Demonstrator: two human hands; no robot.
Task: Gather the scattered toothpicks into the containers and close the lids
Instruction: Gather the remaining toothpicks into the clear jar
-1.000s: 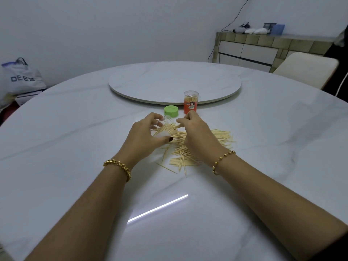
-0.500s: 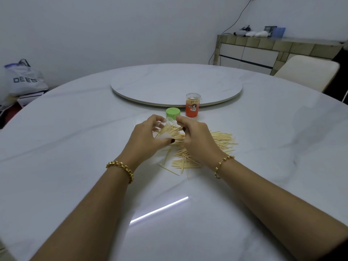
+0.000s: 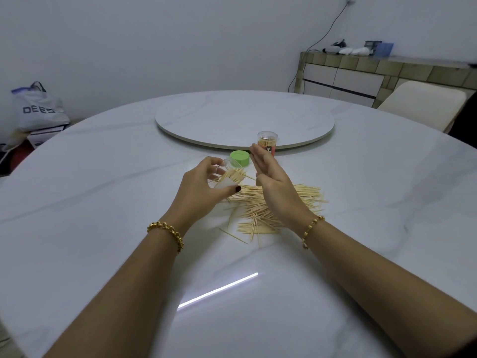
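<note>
Gripping clear container point(image 3: 227, 177), left hand point(image 3: 204, 192).

Both forearms bare, reaching forward, converging toward middle. Gold chain bracelet on each wrist. Left hand point(image 3: 200, 187) curled, back toward camera, fingers point(image 3: 215, 164) wrapped round clear container point(image 3: 228, 174), thumb with dark nail pressed against its near side. Right hand point(image 3: 273, 177) flat and spread, fingers straight and together, pointing up and forward, palm facing left toward left hand, holding nothing.
</note>
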